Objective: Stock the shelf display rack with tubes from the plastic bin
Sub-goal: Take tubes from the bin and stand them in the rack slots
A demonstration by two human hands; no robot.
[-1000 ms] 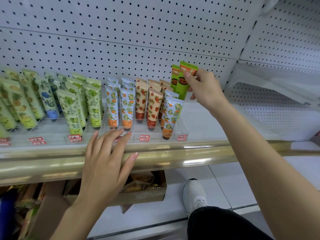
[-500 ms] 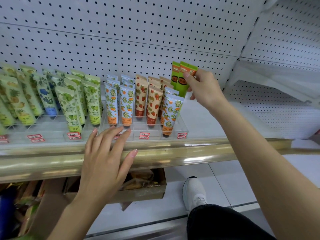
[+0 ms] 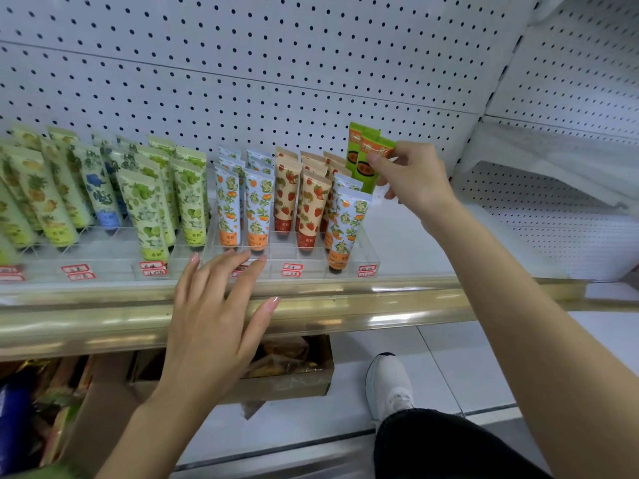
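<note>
The right hand (image 3: 411, 181) pinches the top edge of one green tube (image 3: 374, 157) between thumb and curled fingers and holds it upright at the back of the rightmost lane of the clear display rack (image 3: 311, 267). A second green tube (image 3: 353, 150) stands just behind it and to its left, touching or nearly so. That makes two green tubes in all; their lower ends are hidden behind the tubes in front, so whether the held one is seated cannot be told.

In front of them in the same lane stand two orange-blossom tubes (image 3: 345, 223), one behind the other. Left of that lane are two lanes of strawberry tubes (image 3: 311, 209), at least five showing (the back ones overlap too much for a firm count). Then come two lanes of more orange-blossom tubes, about three deep each.

The left hand (image 3: 214, 316) holds nothing. Its fingers are straight and spread, with the fingertips (image 3: 259, 261) on the rack's front wall. Five pairs of red-bordered price labels (image 3: 292, 269) show along the front, with a sixth partly behind those fingers.

A neighbouring rack (image 3: 103, 250) to the left carries green and yellow-green tubes. Both racks sit on one gold-edged shelf (image 3: 380, 305) against a white pegboard (image 3: 311, 63). Below are one cardboard box (image 3: 294, 387) and one white shoe (image 3: 389, 385).
</note>
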